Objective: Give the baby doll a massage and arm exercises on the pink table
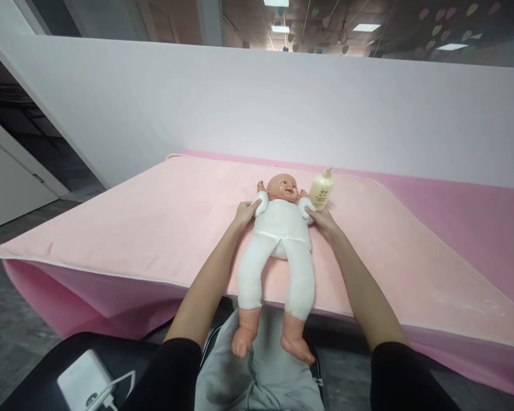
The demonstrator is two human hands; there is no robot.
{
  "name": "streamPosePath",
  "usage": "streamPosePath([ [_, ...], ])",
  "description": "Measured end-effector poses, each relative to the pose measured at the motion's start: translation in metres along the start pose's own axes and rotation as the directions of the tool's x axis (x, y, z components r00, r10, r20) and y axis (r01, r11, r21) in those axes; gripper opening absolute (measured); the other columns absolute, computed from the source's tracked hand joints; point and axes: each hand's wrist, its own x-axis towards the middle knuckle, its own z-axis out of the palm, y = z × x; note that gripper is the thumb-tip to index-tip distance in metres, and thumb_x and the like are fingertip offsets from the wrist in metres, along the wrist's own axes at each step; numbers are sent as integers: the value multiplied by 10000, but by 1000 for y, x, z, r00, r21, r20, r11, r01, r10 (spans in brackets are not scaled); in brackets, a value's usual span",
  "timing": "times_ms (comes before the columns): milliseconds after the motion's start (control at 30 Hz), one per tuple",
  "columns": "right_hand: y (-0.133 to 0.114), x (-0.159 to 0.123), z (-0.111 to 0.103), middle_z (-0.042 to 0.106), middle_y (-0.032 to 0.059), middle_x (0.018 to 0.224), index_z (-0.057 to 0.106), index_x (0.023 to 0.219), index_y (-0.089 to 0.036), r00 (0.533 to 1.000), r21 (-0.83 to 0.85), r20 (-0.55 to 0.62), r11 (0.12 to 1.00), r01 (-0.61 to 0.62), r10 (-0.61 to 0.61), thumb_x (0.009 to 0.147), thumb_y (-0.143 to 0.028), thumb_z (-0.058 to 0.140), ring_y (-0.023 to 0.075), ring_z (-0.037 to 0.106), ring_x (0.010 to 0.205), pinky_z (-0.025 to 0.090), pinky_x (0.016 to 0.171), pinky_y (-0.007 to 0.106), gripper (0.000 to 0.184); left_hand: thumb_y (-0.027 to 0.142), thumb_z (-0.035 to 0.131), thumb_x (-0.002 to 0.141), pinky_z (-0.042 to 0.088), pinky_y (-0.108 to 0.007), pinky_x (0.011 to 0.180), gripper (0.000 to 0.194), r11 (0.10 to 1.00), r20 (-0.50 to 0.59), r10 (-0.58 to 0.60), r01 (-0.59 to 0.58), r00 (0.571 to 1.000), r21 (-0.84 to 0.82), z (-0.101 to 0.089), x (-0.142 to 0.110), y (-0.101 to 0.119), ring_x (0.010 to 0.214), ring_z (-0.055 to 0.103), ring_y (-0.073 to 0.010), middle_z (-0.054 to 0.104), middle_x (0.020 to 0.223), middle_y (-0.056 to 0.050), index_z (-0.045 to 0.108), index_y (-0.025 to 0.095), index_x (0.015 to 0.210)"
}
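A baby doll [278, 234] in a white bodysuit lies face up on the pink blanket [154, 217], its legs hanging over the near edge. My left hand [244, 212] grips the doll's arm on the left side. My right hand [321, 218] holds the doll's other arm on the right side. Both hands have their fingers closed round the white sleeves. A cream pump bottle [321, 191] stands upright just beyond my right hand, beside the doll's head.
The blanket covers a low padded table [475, 211] with a darker pink surface to the right. A white wall [257, 103] runs behind it. A white power bank with a cable [85, 379] lies at the bottom left, on a dark surface.
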Motion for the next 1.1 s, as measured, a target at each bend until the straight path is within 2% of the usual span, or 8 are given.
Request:
streamPosePath([
  [67,1,1,1,696,104,971,700,735,-153,1000,-22,-28,1000,6,-7,553,-385,803,255,640,922,524,812,380,312,565,652,659,214,-242,483,484,997,-77,23,-17,997,79,1,2,-2,474,318,-65,389,471,32,472,147,494],
  [133,1,1,1,696,99,974,703,743,-154,999,-24,-30,1000,15,-16,562,-379,800,246,641,920,522,816,372,304,572,651,654,222,-242,488,483,998,-72,23,-18,997,67,1,2,-2,479,334,-68,405,477,28,485,145,502],
  [300,-4,-7,-2,701,76,973,715,780,-161,997,78,81,997,-16,10,559,-361,814,203,645,883,520,819,335,314,559,697,620,337,-248,551,450,983,148,-34,60,988,-175,-7,-1,3,559,480,-111,567,613,-24,593,123,667],
  [500,-17,-22,-8,710,59,903,724,816,-167,971,117,238,991,-66,36,538,-278,828,181,646,822,519,818,328,317,364,716,619,401,-257,661,335,965,295,7,71,955,-253,-15,-5,11,712,559,-150,664,811,-70,676,118,843],
  [667,-15,-22,-15,706,46,895,729,835,-179,953,23,302,999,-25,16,490,-171,798,196,634,832,519,791,338,353,151,702,512,398,-252,622,255,972,338,24,57,941,-226,-17,-4,10,650,548,-131,647,710,-42,683,128,765],
  [800,-10,-20,-20,695,59,968,736,759,-192,940,-52,338,997,62,-41,518,-132,709,201,616,915,490,833,327,250,171,693,521,370,-241,545,236,979,355,-2,73,935,-189,-20,-5,9,558,507,-104,621,633,-31,692,126,753],
  [900,-10,-20,-20,685,45,979,713,640,-193,929,-57,360,992,110,-82,514,-127,659,190,603,944,458,889,321,152,141,664,505,410,-242,586,239,988,393,-10,70,919,-139,-23,-7,11,635,560,-125,659,731,-47,703,124,740],
  [1100,-12,-22,-15,676,23,893,650,552,-172,961,28,272,998,-54,45,513,-160,621,176,602,836,468,854,312,50,77,616,450,461,-272,709,139,991,402,-22,73,915,-111,-31,-11,15,763,607,-160,679,839,-50,650,141,569],
])
